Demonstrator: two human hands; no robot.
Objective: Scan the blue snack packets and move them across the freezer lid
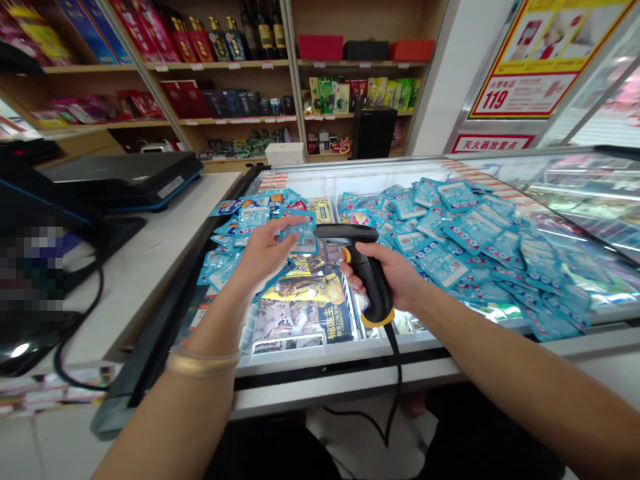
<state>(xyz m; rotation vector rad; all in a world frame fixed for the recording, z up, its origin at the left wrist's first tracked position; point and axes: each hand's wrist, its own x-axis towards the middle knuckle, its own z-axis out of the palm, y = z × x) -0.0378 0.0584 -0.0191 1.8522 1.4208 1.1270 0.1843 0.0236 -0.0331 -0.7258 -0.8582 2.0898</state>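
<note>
My right hand (397,275) is wrapped round the grip of a black and yellow barcode scanner (374,283), whose head points left. A cable runs down from its handle. My left hand (265,252), with a gold bangle on the wrist, pinches a small blue snack packet (307,244). The packet's barcode side faces up, just left of the scanner's head. Beyond and beside my left hand lies a pile of similar blue packets (254,217). A larger heap of blue packets (455,230) spreads over the glass top to the right.
Beneath the glass, the freezer (295,345) holds yellow and dark packages (305,290). A weighing scale (125,175) stands on the counter (165,230) at the left, with a black cable (63,360) near it. Shelves (225,121) of boxes and bottles line the back.
</note>
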